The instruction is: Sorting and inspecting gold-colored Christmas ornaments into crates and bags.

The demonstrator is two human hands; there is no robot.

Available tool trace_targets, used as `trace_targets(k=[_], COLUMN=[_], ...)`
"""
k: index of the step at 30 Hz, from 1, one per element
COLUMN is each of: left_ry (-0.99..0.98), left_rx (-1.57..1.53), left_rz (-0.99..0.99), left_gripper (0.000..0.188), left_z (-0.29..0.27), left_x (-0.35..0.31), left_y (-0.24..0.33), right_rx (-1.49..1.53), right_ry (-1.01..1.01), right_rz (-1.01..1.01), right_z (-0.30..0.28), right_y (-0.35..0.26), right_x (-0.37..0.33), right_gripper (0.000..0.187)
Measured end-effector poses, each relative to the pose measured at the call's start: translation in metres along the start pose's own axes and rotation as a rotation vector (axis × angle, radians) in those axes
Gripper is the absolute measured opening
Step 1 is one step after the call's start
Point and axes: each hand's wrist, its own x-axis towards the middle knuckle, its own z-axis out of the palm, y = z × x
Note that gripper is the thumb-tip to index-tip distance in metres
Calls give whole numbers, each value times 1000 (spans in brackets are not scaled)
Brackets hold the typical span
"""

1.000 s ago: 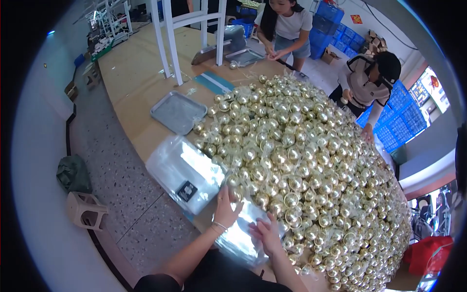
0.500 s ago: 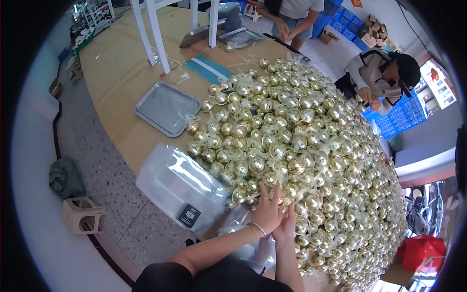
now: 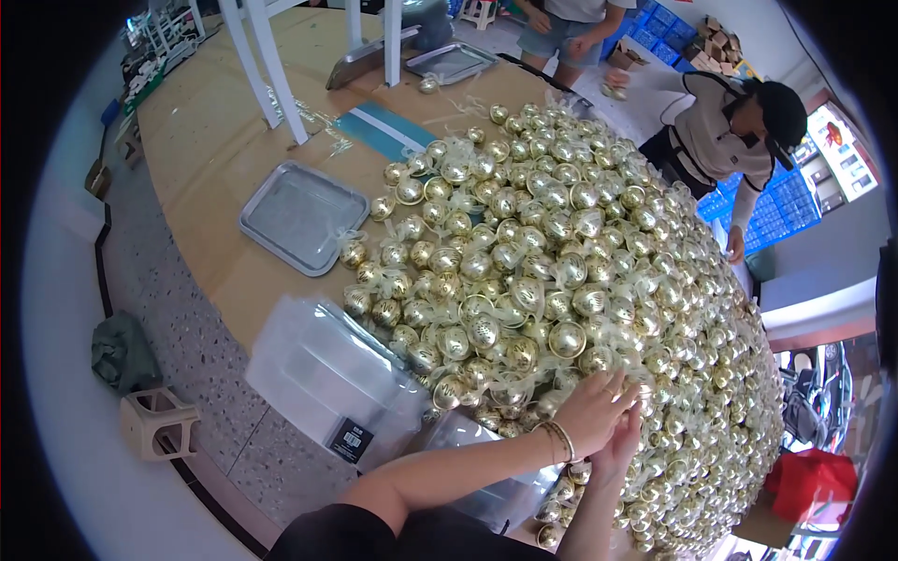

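Note:
A large heap of shiny gold balls with pale gauzy ribbons covers the table. My left hand reaches over the heap's near part, its fingers stretched out and slightly apart. Just beside it, my right hand points upward, fingers extended and close to the left fingertips. Gold balls lie right at both sets of fingertips. Whatever is between the two palms is hidden. Close to my left forearm lie clear plastic boxes with a black label, and another clear plastic box sits partly under that forearm.
A grey metal tray rests left of the heap, with a second tray farther back. White legs stand on the table. Two people are at the far side. A beige stool stands on the floor.
Both my hands have moved right across the heap, staying close together. The person at the far right has spread their arms apart, one hand reaching toward the other person. The view has shifted slightly.

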Motion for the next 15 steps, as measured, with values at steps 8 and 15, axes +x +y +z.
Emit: trace_targets(k=[8, 15], left_ry=[-217, 116], left_rx=[536, 568], left_rz=[326, -133], left_gripper=[64, 43], left_z=[-55, -112], left_x=[-23, 7], left_y=[-68, -109], right_rx=[-349, -760], right_ry=[390, 497], right_rz=[-508, -560], right_z=[8, -19], right_y=[-6, 11], right_x=[-4, -9], right_gripper=[46, 19])
